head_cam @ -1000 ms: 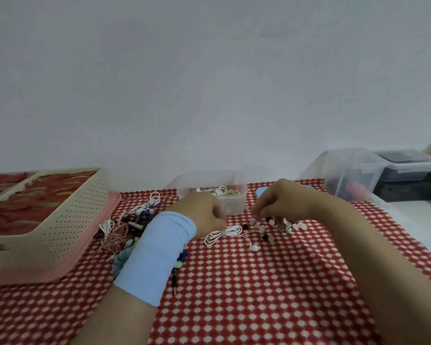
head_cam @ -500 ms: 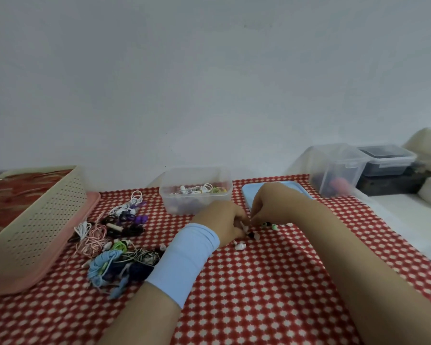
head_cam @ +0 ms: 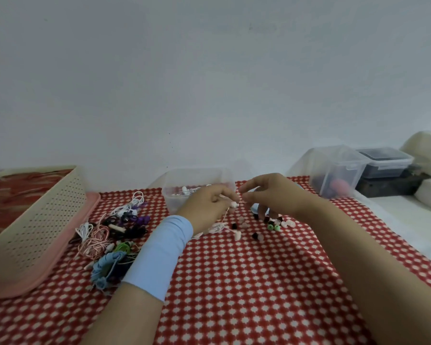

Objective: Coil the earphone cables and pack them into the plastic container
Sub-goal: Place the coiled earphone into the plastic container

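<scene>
Tangled earphone cables (head_cam: pixel 102 236) near clear container (head_cam: pixel 172 198)

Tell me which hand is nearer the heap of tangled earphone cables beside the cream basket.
Left. The left hand is just right of the heap, holding a pinkish cable; the right hand is farther right, beyond the left.

One left hand (head_cam: pixel 207 207), one right hand (head_cam: pixel 279 195), one open plastic container (head_cam: pixel 174 202), two lidded boxes (head_cam: pixel 339 170) (head_cam: pixel 383 161), one perforated basket (head_cam: pixel 47 220).
</scene>
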Demonstrator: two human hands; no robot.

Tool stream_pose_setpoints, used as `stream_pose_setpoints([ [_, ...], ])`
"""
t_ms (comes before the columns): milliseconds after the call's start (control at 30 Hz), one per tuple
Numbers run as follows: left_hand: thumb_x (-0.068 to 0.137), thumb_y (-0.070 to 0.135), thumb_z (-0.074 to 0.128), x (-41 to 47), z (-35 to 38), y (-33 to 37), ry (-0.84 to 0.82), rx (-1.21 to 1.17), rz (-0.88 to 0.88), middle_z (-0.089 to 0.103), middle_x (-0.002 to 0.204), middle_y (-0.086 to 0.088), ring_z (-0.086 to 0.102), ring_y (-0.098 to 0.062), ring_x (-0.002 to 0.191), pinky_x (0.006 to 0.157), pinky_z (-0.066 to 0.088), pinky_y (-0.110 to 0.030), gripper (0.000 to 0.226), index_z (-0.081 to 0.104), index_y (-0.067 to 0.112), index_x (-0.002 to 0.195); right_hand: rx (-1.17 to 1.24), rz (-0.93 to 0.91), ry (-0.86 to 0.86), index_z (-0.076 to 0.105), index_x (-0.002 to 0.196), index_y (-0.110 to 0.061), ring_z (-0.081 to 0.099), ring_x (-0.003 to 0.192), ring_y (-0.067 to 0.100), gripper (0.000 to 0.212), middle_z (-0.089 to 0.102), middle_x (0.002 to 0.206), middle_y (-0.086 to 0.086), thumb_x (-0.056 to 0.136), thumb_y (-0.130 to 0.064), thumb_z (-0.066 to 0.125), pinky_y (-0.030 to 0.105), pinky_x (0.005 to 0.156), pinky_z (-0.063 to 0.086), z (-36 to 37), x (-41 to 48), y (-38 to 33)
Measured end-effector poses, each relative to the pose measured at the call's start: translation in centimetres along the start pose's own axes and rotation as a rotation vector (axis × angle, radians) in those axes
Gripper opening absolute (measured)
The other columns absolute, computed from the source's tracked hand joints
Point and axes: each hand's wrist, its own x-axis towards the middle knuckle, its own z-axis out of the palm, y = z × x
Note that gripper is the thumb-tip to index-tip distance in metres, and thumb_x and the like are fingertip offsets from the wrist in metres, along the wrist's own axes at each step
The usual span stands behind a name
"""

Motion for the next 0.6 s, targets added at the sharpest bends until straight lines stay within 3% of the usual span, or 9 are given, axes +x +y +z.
stream_pose_setpoints([
  [67,0.095,0.012,0.059,-0.2,-0.4,-0.1,-0.004,-0.163,-0.045,0.074,0.096,-0.011,0.057,-0.012,0.063,0.055,0.05,-0.022,0.02,0.076,0.024,0.095,0.107,0.021,-0.039,0.076,0.104,-0.019,0.063,0.057,0.01,0.012,0.078,0.086,0.0,0.098,-0.022,0.067,0.021,0.05,0.047,0.3,-0.2,-0.1],
  [167,0.097,0.009,0.057,-0.2,-0.3,-0.4,-0.054,-0.408,-0.135,0.072,0.105,-0.018,0.061,-0.017,0.075,0.061,0.055,-0.025,0.02,0.074,0.011,0.107,0.271,0.025,-0.073,0.075,0.107,-0.012,0.057,0.054,0.009,0.015,0.076,0.084,0.003,0.1,-0.017,0.063,0.02,0.048,0.042,0.5,-0.3,-0.3],
  [267,0.097,0.009,0.058,-0.2,-0.2,-0.8,-0.061,-0.463,-0.129,0.073,0.107,-0.016,0.064,-0.02,0.082,0.064,0.055,-0.024,0.02,0.071,0.009,0.112,0.374,0.043,-0.069,0.073,0.106,-0.004,0.051,0.046,0.006,0.018,0.072,0.069,-0.002,0.1,-0.015,0.06,0.017,0.042,0.036,0.3,-0.5,-0.5],
  [433,0.096,0.009,0.059,-0.1,-0.2,-1.4,-0.022,-0.586,-0.122,0.073,0.092,-0.01,0.06,-0.012,0.06,0.058,0.053,-0.021,0.019,0.068,0.005,0.113,0.449,0.01,-0.074,0.075,0.107,-0.008,0.047,0.054,0.009,0.021,0.073,0.077,-0.006,0.102,-0.019,0.058,0.017,0.044,0.032,0.4,-0.5,-0.5],
  [600,0.096,0.013,0.06,0.2,0.1,-1.6,-0.015,-0.709,-0.143,0.072,0.087,-0.006,0.055,-0.012,0.057,0.054,0.052,-0.022,0.019,0.068,0.004,0.111,0.442,0.007,-0.122,0.078,0.107,-0.013,0.051,0.064,0.013,0.021,0.073,0.091,-0.001,0.098,-0.025,0.063,0.02,0.049,0.036,0.7,0.0,-0.1],
])
